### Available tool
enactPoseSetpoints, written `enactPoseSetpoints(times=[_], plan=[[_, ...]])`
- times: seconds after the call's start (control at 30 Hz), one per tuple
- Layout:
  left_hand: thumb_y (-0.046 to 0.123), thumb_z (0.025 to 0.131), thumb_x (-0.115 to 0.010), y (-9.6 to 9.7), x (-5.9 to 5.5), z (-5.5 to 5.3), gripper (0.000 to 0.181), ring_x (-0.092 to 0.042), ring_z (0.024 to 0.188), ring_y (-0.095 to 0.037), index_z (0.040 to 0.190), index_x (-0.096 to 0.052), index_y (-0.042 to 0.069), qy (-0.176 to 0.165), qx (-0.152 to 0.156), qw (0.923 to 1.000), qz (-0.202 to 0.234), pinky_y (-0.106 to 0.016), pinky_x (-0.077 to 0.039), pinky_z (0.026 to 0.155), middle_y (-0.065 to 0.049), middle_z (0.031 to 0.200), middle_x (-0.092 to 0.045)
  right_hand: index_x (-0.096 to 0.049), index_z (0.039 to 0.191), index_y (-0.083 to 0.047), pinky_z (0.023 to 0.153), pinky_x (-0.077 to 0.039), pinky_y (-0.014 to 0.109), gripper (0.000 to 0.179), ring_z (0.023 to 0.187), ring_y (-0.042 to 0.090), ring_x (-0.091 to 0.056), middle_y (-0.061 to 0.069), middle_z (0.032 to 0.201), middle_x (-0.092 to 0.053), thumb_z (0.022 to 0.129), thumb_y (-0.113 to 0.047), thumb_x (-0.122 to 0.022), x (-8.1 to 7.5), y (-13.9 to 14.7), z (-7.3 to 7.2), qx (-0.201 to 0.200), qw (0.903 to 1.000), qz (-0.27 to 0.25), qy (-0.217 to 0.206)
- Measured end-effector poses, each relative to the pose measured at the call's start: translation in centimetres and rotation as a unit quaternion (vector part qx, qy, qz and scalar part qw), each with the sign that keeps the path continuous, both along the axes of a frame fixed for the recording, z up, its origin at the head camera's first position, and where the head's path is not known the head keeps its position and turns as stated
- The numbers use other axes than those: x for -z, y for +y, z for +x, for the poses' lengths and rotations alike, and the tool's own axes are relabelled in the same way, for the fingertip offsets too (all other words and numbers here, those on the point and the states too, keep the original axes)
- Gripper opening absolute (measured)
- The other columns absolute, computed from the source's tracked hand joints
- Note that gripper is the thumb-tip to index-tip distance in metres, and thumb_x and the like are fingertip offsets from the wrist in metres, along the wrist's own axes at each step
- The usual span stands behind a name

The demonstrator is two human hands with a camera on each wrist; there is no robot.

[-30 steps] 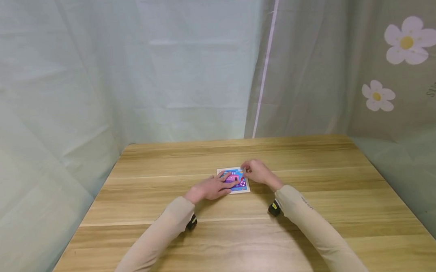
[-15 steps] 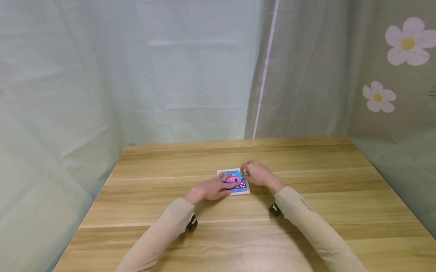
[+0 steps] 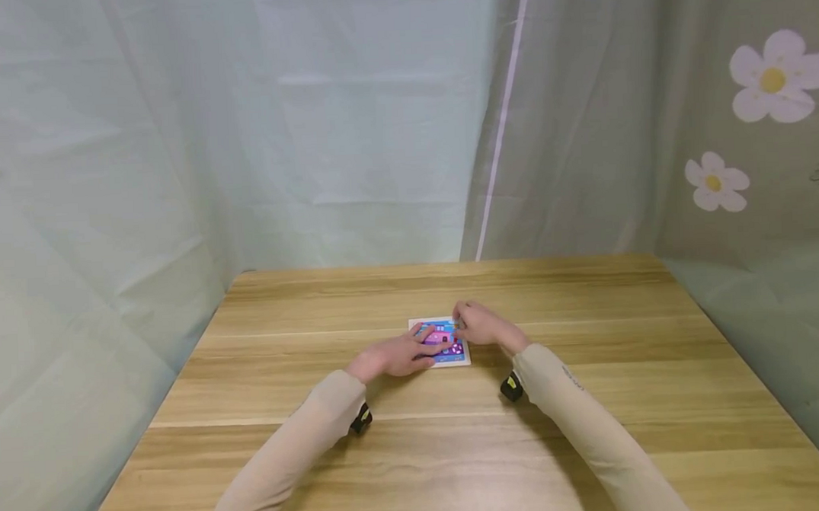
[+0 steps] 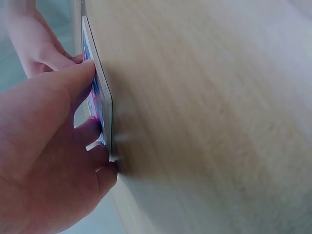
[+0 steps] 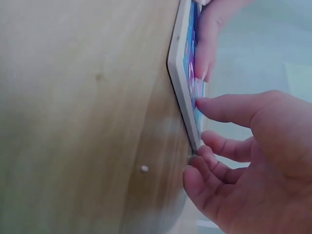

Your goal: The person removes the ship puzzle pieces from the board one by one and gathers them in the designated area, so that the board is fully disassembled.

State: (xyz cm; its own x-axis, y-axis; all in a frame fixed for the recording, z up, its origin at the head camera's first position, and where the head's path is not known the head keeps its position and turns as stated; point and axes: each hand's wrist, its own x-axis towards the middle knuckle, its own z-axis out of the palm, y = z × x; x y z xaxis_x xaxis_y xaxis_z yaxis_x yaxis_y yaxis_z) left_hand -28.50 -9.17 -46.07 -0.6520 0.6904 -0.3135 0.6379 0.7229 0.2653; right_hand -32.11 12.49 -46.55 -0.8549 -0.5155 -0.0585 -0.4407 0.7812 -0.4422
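Observation:
A small flat picture board [image 3: 458,356] with a pale border and a blue, pink and purple print lies on the table. My left hand [image 3: 402,355] rests over its left part, fingers spread across the picture. In the left wrist view the thumb [image 4: 80,73] of that hand lies on the board near its edge. My right hand [image 3: 484,325] is at the far right corner with fingers bent. The right wrist view shows its thumb [image 5: 219,106] touching the picture, the index fingertip right by the corner, other fingers past the edge. I cannot tell whether it pinches anything.
The wooden table [image 3: 418,453] extends around the board. A tiny white bit [image 5: 144,168] lies on it near the right hand. Pale curtains [image 3: 349,136] hang behind and at the sides. Each wrist wears a black camera [image 3: 511,387].
My right hand stays at the far right corner, its fingers shifting and bending a little more over it. The left hand and the board have hardly moved.

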Motion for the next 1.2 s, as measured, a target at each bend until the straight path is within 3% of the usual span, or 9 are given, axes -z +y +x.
enactPoseSetpoints(times=[0.2,0.5,0.67,0.77,0.93,1.2], plan=[[0.035,0.104,-0.039,0.0,0.0,0.1,0.049,-0.007,0.149,-0.04,0.152,-0.028,0.032,-0.004,-0.001,1.0,-0.003,-0.054,-0.027,0.117,-0.013,0.163,-0.009,-0.054,0.109,0.0,0.077,-0.049,0.03,0.026,0.086,0.019,-0.052,0.009,0.096,-0.056,0.089,-0.012,-0.066,0.4,0.0,-0.3,0.025,0.9965,-0.065,-0.046],[0.035,0.105,-0.036,-0.2,0.1,0.1,0.048,-0.005,0.149,-0.041,0.153,-0.027,0.032,-0.002,0.003,1.0,-0.001,-0.055,-0.025,0.118,-0.013,0.163,-0.007,-0.061,0.103,0.004,0.082,-0.054,0.033,0.014,0.088,0.022,-0.06,0.015,0.096,-0.064,0.091,-0.003,-0.06,0.6,0.1,-0.6,0.069,0.9831,-0.162,-0.052],[0.036,0.105,-0.037,-0.2,0.2,0.1,0.049,-0.005,0.15,-0.04,0.152,-0.027,0.033,-0.003,-0.002,1.0,0.001,-0.055,-0.024,0.118,-0.012,0.164,-0.007,-0.064,0.102,0.002,0.073,-0.052,0.025,0.012,0.084,0.019,-0.059,0.014,0.095,-0.066,0.092,-0.005,-0.059,0.5,0.5,-0.7,0.087,0.9742,-0.195,-0.073],[0.036,0.105,-0.037,-0.2,0.2,0.1,0.049,-0.007,0.149,-0.04,0.152,-0.027,0.034,0.003,0.002,1.0,-0.001,-0.055,-0.025,0.118,-0.013,0.163,-0.008,-0.064,0.103,0.003,0.066,-0.05,0.022,0.014,0.078,0.017,-0.058,0.014,0.093,-0.064,0.094,-0.004,-0.057,0.4,0.9,-0.8,0.106,0.9625,-0.231,-0.096],[0.035,0.105,-0.036,-0.2,0.3,0.0,0.048,-0.008,0.148,-0.043,0.153,-0.026,0.034,0.008,0.015,0.9998,-0.005,-0.054,-0.025,0.118,-0.015,0.163,-0.008,-0.061,0.107,0.007,0.062,-0.053,0.022,0.017,0.071,0.016,-0.059,0.013,0.091,-0.061,0.095,-0.003,-0.055,0.3,1.7,-0.8,0.146,0.9326,-0.295,-0.149],[0.036,0.105,-0.034,-0.2,0.4,0.2,0.049,-0.006,0.149,-0.041,0.153,-0.025,0.035,0.008,0.011,0.9999,-0.008,-0.055,-0.023,0.119,-0.013,0.163,-0.006,-0.058,0.111,0.008,0.069,-0.058,0.025,0.02,0.075,0.016,-0.061,0.014,0.099,-0.06,0.096,-0.003,-0.054,0.3,3.3,-0.6,0.184,0.9147,-0.309,-0.185]])
